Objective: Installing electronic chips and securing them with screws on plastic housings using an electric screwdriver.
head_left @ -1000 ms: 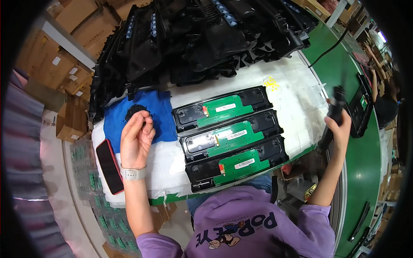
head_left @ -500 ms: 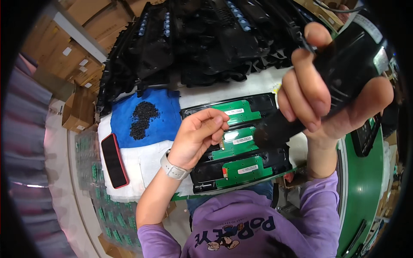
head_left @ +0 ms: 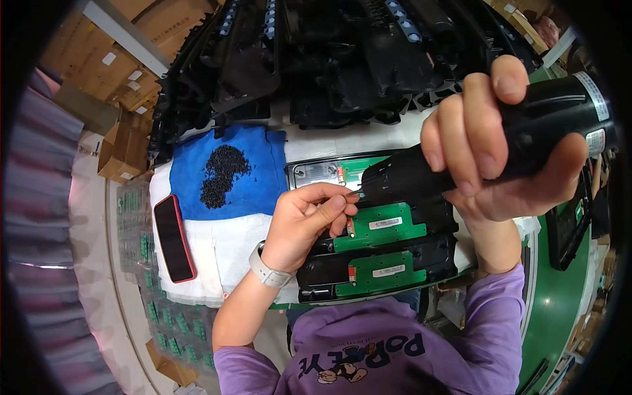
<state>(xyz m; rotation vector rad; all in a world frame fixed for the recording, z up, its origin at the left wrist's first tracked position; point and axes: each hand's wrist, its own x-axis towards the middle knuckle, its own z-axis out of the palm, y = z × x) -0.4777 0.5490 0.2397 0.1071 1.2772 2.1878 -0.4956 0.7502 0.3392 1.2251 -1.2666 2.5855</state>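
Right hand: wrapped around the black driver, which points left over the far panel.
Left hand: thumb and forefinger pinched at the driver's tip; anything between them is too small to tell.
Stickers: white, on the driver's butt and the green boards; print too small to read.
Hoodie: purple, dark lettering, cartoon figure.
Blocked: driver hides the far panel's right part; left hand overlaps the middle panel.
Left: black bits on blue cloth; phone beside it.
Behind: black housings.
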